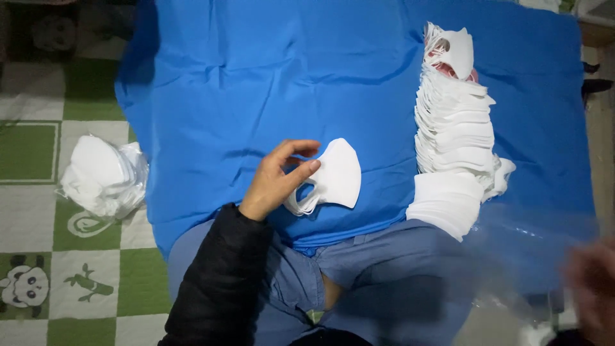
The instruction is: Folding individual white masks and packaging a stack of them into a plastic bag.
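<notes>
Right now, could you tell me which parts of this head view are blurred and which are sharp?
In the head view, the right hand at the lower right corner is smeared by motion blur, as is the clear plastic bag beside it; the left hand and its white mask are sharp.

Green-and-white checked floor mat [38, 211], panda pictures; blue cloth [256, 83] spread over it.

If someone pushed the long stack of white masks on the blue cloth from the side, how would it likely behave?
The mask stack would probably slide apart rather than move as one: it already lies fanned along the blue cloth, edges uneven. Each piece looks thin and light, like the mask pinched in the left hand, so it likely takes little force. Loose ear loops might snag.
</notes>
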